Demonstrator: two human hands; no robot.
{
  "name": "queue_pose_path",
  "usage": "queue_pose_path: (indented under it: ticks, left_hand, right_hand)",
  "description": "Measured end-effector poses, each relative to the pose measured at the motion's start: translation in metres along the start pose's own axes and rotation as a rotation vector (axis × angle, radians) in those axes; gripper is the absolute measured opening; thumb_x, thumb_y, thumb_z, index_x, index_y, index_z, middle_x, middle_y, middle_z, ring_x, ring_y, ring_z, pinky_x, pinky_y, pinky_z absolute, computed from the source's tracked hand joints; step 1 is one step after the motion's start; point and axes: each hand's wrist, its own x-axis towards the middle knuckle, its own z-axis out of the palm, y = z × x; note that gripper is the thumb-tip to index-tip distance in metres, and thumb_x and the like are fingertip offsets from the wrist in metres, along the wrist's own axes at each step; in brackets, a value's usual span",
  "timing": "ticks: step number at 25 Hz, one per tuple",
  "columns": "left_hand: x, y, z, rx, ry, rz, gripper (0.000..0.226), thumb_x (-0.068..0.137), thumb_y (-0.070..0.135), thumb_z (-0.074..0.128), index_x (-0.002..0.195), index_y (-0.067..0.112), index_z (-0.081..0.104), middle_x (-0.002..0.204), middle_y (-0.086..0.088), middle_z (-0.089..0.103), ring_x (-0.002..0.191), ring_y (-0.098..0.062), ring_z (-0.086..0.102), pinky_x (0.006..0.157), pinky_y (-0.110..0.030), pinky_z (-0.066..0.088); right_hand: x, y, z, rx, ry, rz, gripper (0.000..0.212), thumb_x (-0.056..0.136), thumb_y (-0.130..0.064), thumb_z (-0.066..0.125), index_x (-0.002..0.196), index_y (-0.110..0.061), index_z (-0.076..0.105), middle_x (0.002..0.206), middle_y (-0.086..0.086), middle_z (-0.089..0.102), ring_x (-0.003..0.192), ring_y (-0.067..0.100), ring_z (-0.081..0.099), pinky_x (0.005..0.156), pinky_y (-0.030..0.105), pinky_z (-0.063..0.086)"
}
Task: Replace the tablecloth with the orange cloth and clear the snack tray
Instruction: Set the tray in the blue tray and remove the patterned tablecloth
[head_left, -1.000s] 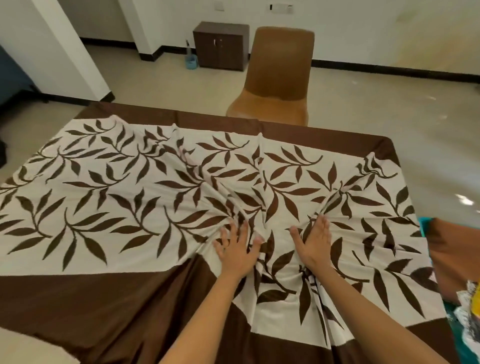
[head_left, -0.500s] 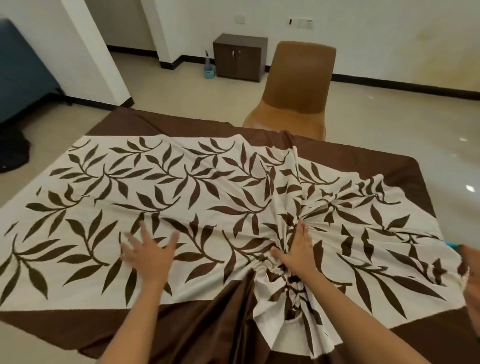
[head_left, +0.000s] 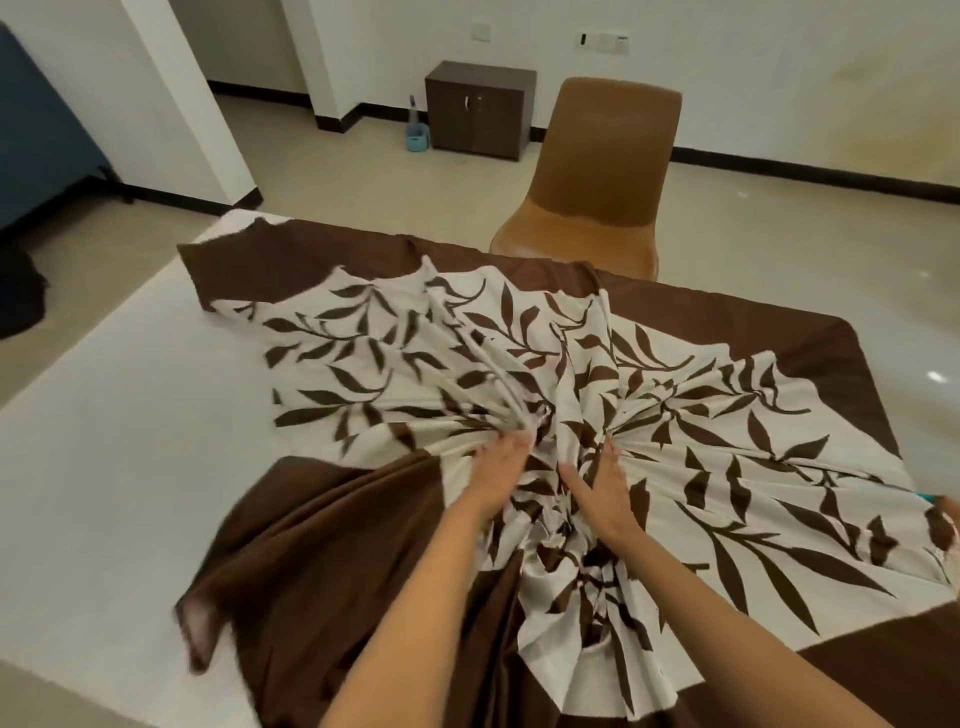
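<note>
The left grip (head_left: 498, 462) curls its fingers into a bunch of folds in the tablecloth (head_left: 395, 364); motion blur hides how tight the hold is. Just to its right, the right grip (head_left: 608, 488) lies on the same cloth with fingers straight and pressed down, thumb spread towards the left grip.

The tablecloth is cream with brown leaves and a plain brown border. Its pleats fan out from the two grips, away from the person and to either side. Left of the left grip, the cloth's edge is drawn in, and the brown border hangs in loose folds below the forearm. Further left lies the bare white counter (head_left: 130, 441).

To the right of the right grip, the cloth lies flatter and covers the counter to its corner. Beyond both grips, a brown chair (head_left: 597, 197) stands just past the counter's far edge, and a dark cabinet (head_left: 478, 109) stands against the wall.
</note>
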Motion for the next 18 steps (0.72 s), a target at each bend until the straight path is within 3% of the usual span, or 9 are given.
queue_pose_path:
  ticks: [3, 5, 7, 8, 10, 11, 14, 16, 18]
  left_hand:
    - [-0.016, 0.040, 0.037, -0.191, -0.264, 0.064, 0.058, 0.102, 0.050, 0.014, 0.149, 0.021, 0.032, 0.157, -0.001, 0.027, 0.144, -0.010, 0.020, 0.120, -0.032, 0.008]
    - [-0.025, 0.036, 0.034, -0.275, -0.245, 0.061, 0.058, 0.098, 0.058, 0.025, 0.144, 0.026, 0.040, 0.152, 0.003, 0.038, 0.140, -0.009, 0.031, 0.115, -0.028, 0.021]
    - [-0.032, 0.019, 0.013, -0.143, 0.016, 0.133, 0.064, 0.089, 0.068, 0.040, 0.138, 0.026, 0.045, 0.143, 0.003, 0.047, 0.132, -0.012, 0.044, 0.107, -0.028, 0.036]
    - [-0.034, 0.007, -0.001, -0.046, 0.203, 0.150, 0.075, 0.082, 0.076, 0.044, 0.138, 0.026, 0.043, 0.141, 0.005, 0.046, 0.130, -0.010, 0.044, 0.106, -0.031, 0.038]
    - [-0.033, -0.024, -0.033, 0.126, 0.468, 0.109, 0.094, 0.073, 0.085, 0.043, 0.144, 0.024, 0.034, 0.150, 0.002, 0.034, 0.138, -0.015, 0.032, 0.116, -0.040, 0.025]
    - [-0.031, -0.040, -0.046, 0.165, 0.511, 0.061, 0.099, 0.071, 0.085, 0.043, 0.148, 0.024, 0.027, 0.157, -0.002, 0.023, 0.145, -0.021, 0.019, 0.118, -0.044, 0.012]
    - [-0.021, -0.074, -0.075, 0.178, 0.538, -0.050, 0.104, 0.071, 0.080, 0.045, 0.153, 0.028, 0.008, 0.162, -0.006, -0.006, 0.149, -0.030, -0.008, 0.116, -0.049, -0.009]
    - [-0.012, -0.086, -0.084, 0.140, 0.610, -0.092, 0.104, 0.073, 0.077, 0.043, 0.154, 0.026, 0.001, 0.161, -0.008, -0.013, 0.148, -0.032, -0.014, 0.116, -0.052, -0.009]
    - [0.001, -0.089, -0.090, 0.110, 0.645, -0.164, 0.104, 0.075, 0.078, 0.038, 0.153, 0.024, -0.003, 0.161, -0.011, -0.014, 0.147, -0.033, -0.017, 0.116, -0.053, -0.010]
  right_hand:
    - [0.008, -0.016, 0.000, 0.244, 0.044, 0.052, 0.082, 0.090, -0.065, 0.032, 0.152, -0.014, 0.015, 0.154, 0.014, 0.031, 0.143, 0.028, 0.027, 0.119, 0.048, 0.021]
    - [0.013, -0.018, 0.003, 0.231, 0.019, 0.066, 0.081, 0.091, -0.064, 0.029, 0.152, -0.011, 0.018, 0.155, 0.013, 0.029, 0.145, 0.028, 0.024, 0.120, 0.047, 0.019]
    - [0.013, -0.015, 0.000, 0.058, -0.014, -0.013, 0.068, 0.098, -0.052, 0.032, 0.151, -0.011, 0.022, 0.156, 0.009, 0.028, 0.145, 0.025, 0.022, 0.120, 0.045, 0.018]
    - [0.012, -0.015, -0.009, 0.035, 0.003, -0.047, 0.065, 0.098, -0.053, 0.032, 0.146, -0.010, 0.034, 0.148, 0.009, 0.041, 0.138, 0.022, 0.036, 0.116, 0.043, 0.027]
    - [0.015, -0.011, -0.040, 0.069, 0.248, -0.099, 0.075, 0.091, -0.069, 0.028, 0.119, -0.009, 0.062, 0.114, 0.010, 0.066, 0.105, 0.013, 0.059, 0.093, 0.038, 0.047]
    - [0.022, -0.004, -0.061, 0.047, 0.439, -0.088, 0.079, 0.088, -0.073, 0.028, 0.112, -0.009, 0.066, 0.111, 0.010, 0.066, 0.103, 0.012, 0.059, 0.091, 0.037, 0.048]
    - [0.048, 0.041, -0.128, -0.111, 0.766, 0.269, 0.091, 0.084, -0.075, 0.037, 0.141, -0.004, 0.041, 0.152, 0.021, 0.030, 0.141, 0.035, 0.026, 0.113, 0.052, 0.025]
    - [0.059, 0.071, -0.157, -0.027, 0.706, 0.596, 0.109, 0.077, -0.081, 0.038, 0.151, -0.005, 0.012, 0.159, 0.021, 0.003, 0.147, 0.038, 0.004, 0.118, 0.053, 0.008]
    - [0.068, 0.085, -0.168, 0.056, 0.626, 0.680, 0.123, 0.068, -0.088, 0.035, 0.152, -0.006, -0.002, 0.160, 0.019, -0.004, 0.148, 0.034, -0.003, 0.120, 0.049, 0.002]
